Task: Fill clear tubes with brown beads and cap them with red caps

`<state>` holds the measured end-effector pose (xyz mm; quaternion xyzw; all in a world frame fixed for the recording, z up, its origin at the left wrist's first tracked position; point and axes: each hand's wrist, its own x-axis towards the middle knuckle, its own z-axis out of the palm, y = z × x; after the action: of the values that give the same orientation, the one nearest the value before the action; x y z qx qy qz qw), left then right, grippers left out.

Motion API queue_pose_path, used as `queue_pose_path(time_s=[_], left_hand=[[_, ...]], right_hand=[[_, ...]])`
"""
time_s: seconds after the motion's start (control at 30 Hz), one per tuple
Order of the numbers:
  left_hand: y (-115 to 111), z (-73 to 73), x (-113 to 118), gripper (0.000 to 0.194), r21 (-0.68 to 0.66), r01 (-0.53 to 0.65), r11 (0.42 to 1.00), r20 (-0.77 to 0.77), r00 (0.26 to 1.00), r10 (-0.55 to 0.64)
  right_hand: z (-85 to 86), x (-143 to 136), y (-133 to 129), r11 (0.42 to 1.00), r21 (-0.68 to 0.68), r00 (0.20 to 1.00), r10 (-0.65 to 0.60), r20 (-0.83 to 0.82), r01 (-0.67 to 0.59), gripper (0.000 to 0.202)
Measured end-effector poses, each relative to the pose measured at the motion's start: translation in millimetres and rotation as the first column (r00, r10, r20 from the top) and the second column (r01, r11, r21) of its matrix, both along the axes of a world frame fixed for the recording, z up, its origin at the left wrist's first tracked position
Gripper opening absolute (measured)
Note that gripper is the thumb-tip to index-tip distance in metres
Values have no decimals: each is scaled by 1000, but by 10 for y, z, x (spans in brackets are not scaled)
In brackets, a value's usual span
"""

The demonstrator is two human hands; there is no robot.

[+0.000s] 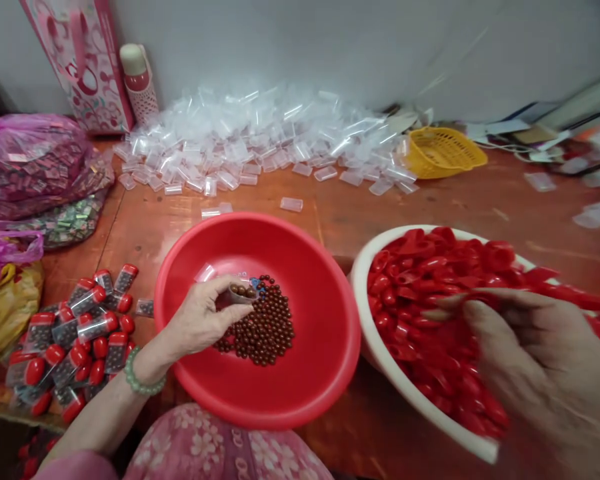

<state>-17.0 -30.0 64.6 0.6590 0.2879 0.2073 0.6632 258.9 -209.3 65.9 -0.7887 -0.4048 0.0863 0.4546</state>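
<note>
My left hand [197,317], with a green bead bracelet [143,373] at the wrist, is closed around a small clear plastic container [241,299]. Its open end shows brown balls inside. The hand is over a red basin [325,333], where many loose brown balls [267,327] lie in a heap beside a small blue piece [257,287]. To the right, my right hand [535,353] is slightly blurred among red plastic caps [415,267] in a white basin [365,273]. Its thumb and fingers pinch a red cap [483,298], partly hidden.
Clear empty containers [260,140] are piled along the wall. A yellow basket [445,153] stands right of them. Filled, red-capped containers [75,340] lie at the left. Plastic bags [35,167], a flask [139,83] and a pink bag [83,67] stand behind.
</note>
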Motion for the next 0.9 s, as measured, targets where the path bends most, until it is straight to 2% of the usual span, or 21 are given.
queue_pose_path(time_s=[0.03, 0.1, 0.13, 0.2, 0.27, 0.33, 0.43, 0.57, 0.63, 0.8, 0.9], left_hand=[[3, -9, -3, 18, -21, 11, 1000, 0, 1000, -11], [11, -21, -13, 19, -46, 34, 998, -7, 999, -34], [15, -25, -19, 18, -46, 46, 998, -9, 999, -46], [26, -28, -38, 19, -54, 68, 996, -13, 998, -69], [37, -34, -62, 22, -81, 85, 993, -17, 996, -87], [47, -47, -85, 22, -76, 90, 993, -29, 995, -92], [56, -72, -111, 20, -62, 105, 993, -20, 994, -106], [53, -70, -127, 18, -71, 81, 994, 12, 997, -81], [56, -60, -134, 18, -62, 88, 994, 25, 996, -87], [94, -72, -138, 17, 49, 115, 992, -25, 993, -114], [116, -79, -138, 18, 73, 119, 990, -48, 992, -115]], right_hand=[[41, -133, 79, 994, 50, 984, -89, -156, 98, 7], [90, -391, 268, 988, 112, 942, -59, -332, 101, 10], [98, -498, 368, 986, 156, 931, 3, -366, 59, 11], [87, -654, 558, 968, 227, 902, 187, -390, -102, 14], [67, -751, 716, 943, 220, 863, 319, -391, -249, 15], [55, -825, 837, 927, 175, 843, 374, -386, -331, 16], [39, -917, 957, 922, 159, 810, 385, -442, -352, 16], [-5, -985, 1044, 924, 195, 673, 373, -639, -328, 29], [-9, -1003, 1076, 923, 196, 627, 371, -685, -331, 33], [19, -1061, 1132, 923, 231, 603, 378, -703, -309, 33], [13, -1085, 1137, 905, 266, 617, 421, -664, -331, 34]])
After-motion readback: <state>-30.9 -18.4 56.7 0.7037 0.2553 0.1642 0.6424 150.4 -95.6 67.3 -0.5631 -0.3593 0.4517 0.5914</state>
